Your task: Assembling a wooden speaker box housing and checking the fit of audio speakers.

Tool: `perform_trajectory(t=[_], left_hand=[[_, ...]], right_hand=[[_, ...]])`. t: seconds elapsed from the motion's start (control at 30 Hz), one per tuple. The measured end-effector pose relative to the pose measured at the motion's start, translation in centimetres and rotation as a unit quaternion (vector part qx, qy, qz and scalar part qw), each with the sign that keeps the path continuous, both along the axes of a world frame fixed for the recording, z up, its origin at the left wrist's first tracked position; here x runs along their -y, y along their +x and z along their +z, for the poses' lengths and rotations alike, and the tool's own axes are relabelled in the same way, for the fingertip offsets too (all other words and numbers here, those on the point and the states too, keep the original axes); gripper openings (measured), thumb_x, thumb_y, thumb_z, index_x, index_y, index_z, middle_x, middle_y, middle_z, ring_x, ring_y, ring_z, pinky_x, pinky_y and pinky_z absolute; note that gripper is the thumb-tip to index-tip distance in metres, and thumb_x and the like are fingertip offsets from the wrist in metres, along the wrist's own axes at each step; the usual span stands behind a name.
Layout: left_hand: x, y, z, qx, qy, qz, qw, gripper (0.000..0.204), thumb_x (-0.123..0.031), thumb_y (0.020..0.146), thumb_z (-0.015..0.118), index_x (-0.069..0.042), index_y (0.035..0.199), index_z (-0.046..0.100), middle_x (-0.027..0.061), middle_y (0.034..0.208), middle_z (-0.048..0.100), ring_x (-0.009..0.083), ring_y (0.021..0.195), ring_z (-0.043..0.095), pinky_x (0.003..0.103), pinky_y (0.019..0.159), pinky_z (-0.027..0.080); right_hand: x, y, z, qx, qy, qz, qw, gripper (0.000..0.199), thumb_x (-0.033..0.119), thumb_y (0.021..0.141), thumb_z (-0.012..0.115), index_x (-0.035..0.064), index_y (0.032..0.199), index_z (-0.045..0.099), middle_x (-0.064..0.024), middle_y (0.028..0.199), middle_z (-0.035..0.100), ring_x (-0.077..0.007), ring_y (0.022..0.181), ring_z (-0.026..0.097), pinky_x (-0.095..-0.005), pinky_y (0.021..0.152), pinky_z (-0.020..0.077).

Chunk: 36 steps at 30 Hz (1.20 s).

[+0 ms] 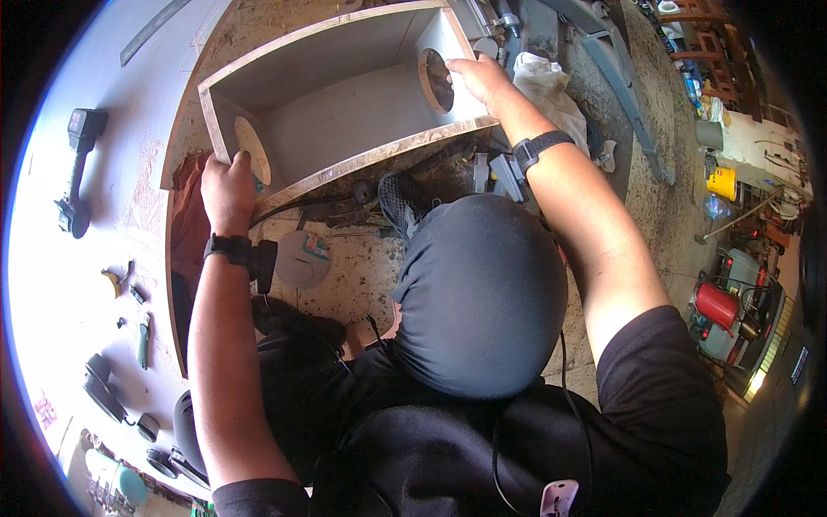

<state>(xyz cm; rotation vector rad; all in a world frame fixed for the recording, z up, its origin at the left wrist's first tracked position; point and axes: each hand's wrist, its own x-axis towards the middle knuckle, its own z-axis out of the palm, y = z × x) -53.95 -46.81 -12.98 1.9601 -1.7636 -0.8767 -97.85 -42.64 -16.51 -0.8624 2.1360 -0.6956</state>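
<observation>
An open rectangular wooden box [336,99] is held up in front of me, its grey inside facing me and its rim of raw wood. Each end panel has a round cut-out. My left hand [227,191] is closed on the near corner of the box's left end, thumb on top. At the right end my right hand [481,82] grips the panel beside its hole, fingertips at the hole's edge. The fingers behind the panels are partly hidden. Below the box, my knee and a dark shoe [400,202] show.
To the left, a pale tabletop [121,224] bears a black cordless tool [79,172], green-handled pliers [144,340] and a black device [102,388]. A white cloth or bag [547,82] and a grey metal frame [624,86] lie right of the box. Far right stands a yellow bucket [722,183].
</observation>
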Motion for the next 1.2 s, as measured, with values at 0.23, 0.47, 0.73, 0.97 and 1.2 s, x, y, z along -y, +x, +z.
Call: perform_trajectory(t=[0.23, 0.47, 0.73, 0.97, 1.2], left_hand=[[0.16, 0.10, -0.19, 0.007, 0.002, -0.005, 1.000, 0.046, -0.032, 0.085, 0.059, 0.009, 0.104, 0.067, 0.0294, 0.099, 0.071, 0.0446, 0.100, 0.068, 0.047, 0.091, 0.051], [0.11, 0.23, -0.12, 0.001, 0.008, -0.005, 1.000, 0.046, -0.032, 0.085, 0.059, 0.009, 0.105, 0.067, 0.0287, 0.099, 0.071, 0.0439, 0.100, 0.069, 0.047, 0.091, 0.052], [0.10, 0.08, -0.05, 0.005, 0.011, -0.001, 1.000, 0.046, -0.031, 0.086, 0.059, 0.009, 0.106, 0.067, 0.0282, 0.098, 0.071, 0.0430, 0.098, 0.069, 0.046, 0.090, 0.052], [0.12, 0.08, -0.18, -0.008, -0.004, -0.009, 1.000, 0.044, -0.030, 0.085, 0.060, 0.008, 0.103, 0.068, 0.0268, 0.093, 0.072, 0.0428, 0.095, 0.070, 0.046, 0.086, 0.053], [-0.01, -0.04, 0.05, -0.013, -0.001, -0.004, 1.000, 0.042, -0.030, 0.085, 0.060, 0.008, 0.102, 0.068, 0.0262, 0.093, 0.072, 0.0422, 0.095, 0.070, 0.046, 0.086, 0.053]], right_hand=[[-0.07, 0.27, 0.51, 0.002, -0.007, -0.009, 1.000, 0.053, 0.040, 0.083, 0.074, -0.0054, 0.111, 0.068, -0.0170, 0.099, 0.076, -0.0270, 0.093, 0.073, -0.0354, 0.086, 0.0547], [-0.12, 0.42, 0.50, 0.025, -0.019, -0.007, 0.999, 0.055, 0.040, 0.083, 0.074, -0.0066, 0.111, 0.068, -0.0189, 0.099, 0.075, -0.0276, 0.093, 0.073, -0.0360, 0.085, 0.0548], [-0.06, -0.05, -0.16, -0.002, -0.011, -0.002, 1.000, 0.057, 0.042, 0.083, 0.074, -0.0069, 0.112, 0.068, -0.0184, 0.100, 0.075, -0.0276, 0.094, 0.073, -0.0357, 0.085, 0.0550], [-0.06, 0.03, 0.24, 0.008, -0.009, 0.004, 1.000, 0.054, 0.040, 0.084, 0.073, -0.0059, 0.111, 0.068, -0.0158, 0.096, 0.076, -0.0260, 0.092, 0.073, -0.0353, 0.085, 0.0549], [-0.06, 0.21, 0.42, 0.005, -0.005, 0.000, 1.000, 0.053, 0.040, 0.084, 0.072, -0.0059, 0.111, 0.068, -0.0158, 0.098, 0.077, -0.0261, 0.094, 0.073, -0.0354, 0.086, 0.0550]])
